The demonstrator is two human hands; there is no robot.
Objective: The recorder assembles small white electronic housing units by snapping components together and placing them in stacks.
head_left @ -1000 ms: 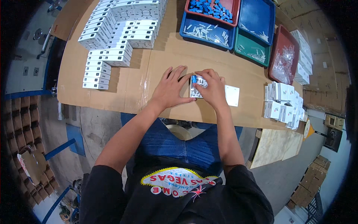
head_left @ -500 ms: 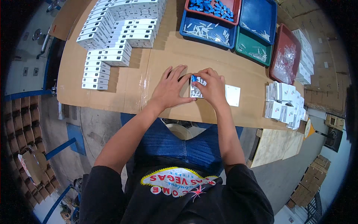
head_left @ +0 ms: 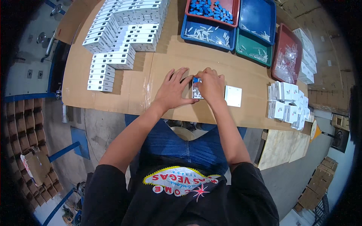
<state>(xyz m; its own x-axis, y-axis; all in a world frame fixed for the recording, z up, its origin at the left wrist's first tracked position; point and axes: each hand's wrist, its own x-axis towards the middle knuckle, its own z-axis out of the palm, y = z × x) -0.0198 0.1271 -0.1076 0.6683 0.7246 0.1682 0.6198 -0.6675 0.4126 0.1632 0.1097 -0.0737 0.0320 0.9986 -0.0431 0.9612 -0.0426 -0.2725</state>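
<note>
A small open white box (head_left: pixel 196 93) with a blue piece (head_left: pixel 197 80) at its far end lies on the cardboard-covered table in front of me. My left hand (head_left: pixel 172 89) is spread beside it, with thumb and index finger bracing its near and far edges. Over the right part of the box is my right hand (head_left: pixel 211 86), its fingers bent and drawn together at the blue piece. Those fingers hide part of the contents, and I cannot see what is between them. A flat white square lid or box (head_left: pixel 233 96) lies just right of this hand.
Stacked white boxes (head_left: pixel 124 49) stand at the far left. Beyond my hands are a red tray of blue pieces (head_left: pixel 211 10), a blue tray of white sticks (head_left: pixel 205 34), a green tray (head_left: pixel 252 52) and a red tray of clear bags (head_left: pixel 286 56). Small white boxes (head_left: pixel 288 103) are piled right.
My right hand has shifted slightly left and turned over the box, its fingers closer together at the blue piece. The left hand keeps its hold. The whole view has moved a little.
</note>
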